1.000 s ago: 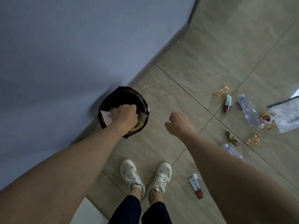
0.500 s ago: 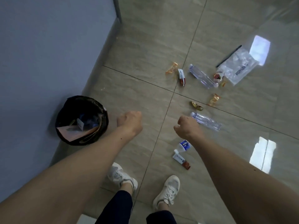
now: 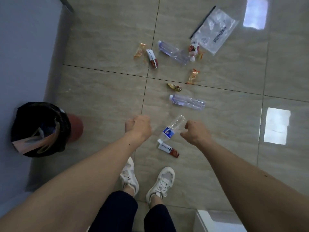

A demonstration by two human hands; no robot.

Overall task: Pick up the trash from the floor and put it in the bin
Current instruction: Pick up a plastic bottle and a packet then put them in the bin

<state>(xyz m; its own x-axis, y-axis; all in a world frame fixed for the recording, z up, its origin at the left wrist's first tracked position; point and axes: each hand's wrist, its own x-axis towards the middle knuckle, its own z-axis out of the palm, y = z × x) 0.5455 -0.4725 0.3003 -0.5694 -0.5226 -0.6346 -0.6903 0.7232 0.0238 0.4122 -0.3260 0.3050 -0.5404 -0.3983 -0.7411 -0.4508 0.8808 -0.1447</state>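
The bin (image 3: 21, 113), lined with a black bag and holding paper scraps, stands against the wall at the left. My left hand (image 3: 138, 126) is held in front of me over the floor, fingers curled on nothing. My right hand (image 3: 195, 132) is curled too and holds nothing. Between the hands, a clear bottle with a blue label (image 3: 172, 128) lies on the tiles, with a white and red tube (image 3: 168, 148) just below it. Farther off lie another clear bottle (image 3: 188, 102), a gold wrapper (image 3: 174, 86) and an orange wrapper (image 3: 192, 75).
At the far end lie a third bottle (image 3: 172, 51), a second tube (image 3: 152, 58), an orange wrapper (image 3: 139, 51), a red and white packet (image 3: 194, 48) and a clear zip bag (image 3: 215, 30). My shoes (image 3: 128, 176) stand below. A white object (image 3: 217, 221) sits at the bottom right.
My left hand left the paper in the bin and came away to the right. My view swung from the bin towards the trash on the floor.
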